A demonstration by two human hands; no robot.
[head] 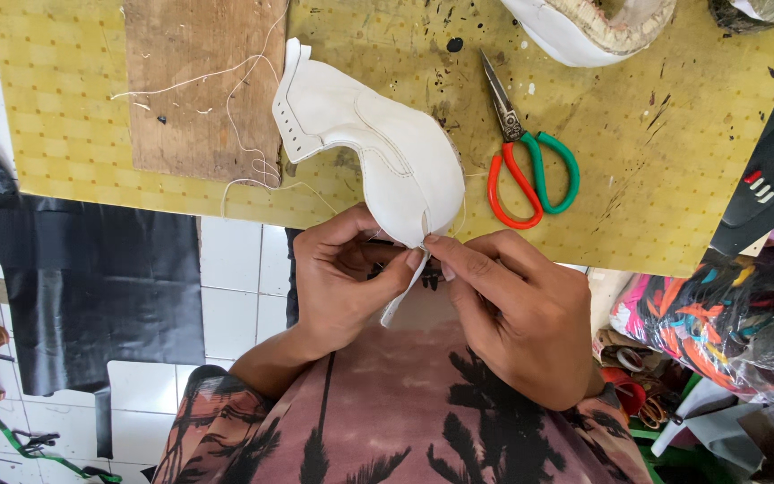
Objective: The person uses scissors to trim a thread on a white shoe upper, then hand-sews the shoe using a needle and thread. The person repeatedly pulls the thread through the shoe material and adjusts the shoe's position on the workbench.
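A white shoe upper (378, 148) lies on the yellow-green work table (674, 179), its toe end hanging over the near edge. My left hand (342, 278) and my right hand (512, 314) meet at that toe end, fingertips pinching the white material and a strip that hangs below. A white thread (244, 134) trails from the upper across a wooden board (199, 81). Scissors (526, 161) with one red and one green handle lie shut just to the right of the upper.
Another white shoe piece (584, 27) sits at the table's far edge. A black device (772, 179) rests at the right. Colourful fabric and bags (709, 323) pile at lower right. Black sheet material (91, 278) covers the white tiled floor at left.
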